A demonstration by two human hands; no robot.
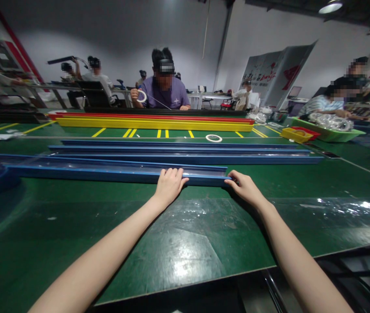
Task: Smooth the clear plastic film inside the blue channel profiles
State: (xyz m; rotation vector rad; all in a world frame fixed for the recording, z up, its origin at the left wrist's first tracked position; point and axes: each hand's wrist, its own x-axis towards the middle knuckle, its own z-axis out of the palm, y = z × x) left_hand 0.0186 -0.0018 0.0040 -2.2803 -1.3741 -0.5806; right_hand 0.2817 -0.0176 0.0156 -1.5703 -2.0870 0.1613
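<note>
A long blue channel-shaped profile lies across the green table in front of me, with clear film along its inside. My left hand is wrapped over its near wall, a short way from the right end, fingers inside the channel and thumb on the near side. At that right end, my right hand pinches the corner between thumb and fingers. Just behind lie more blue profiles, side by side and roughly parallel to the one I hold.
Beyond are stacked yellow and red profiles and a white tape roll. A co-worker opposite holds another tape roll. A yellow tray and green basket stand at right. Clear film covers the near table.
</note>
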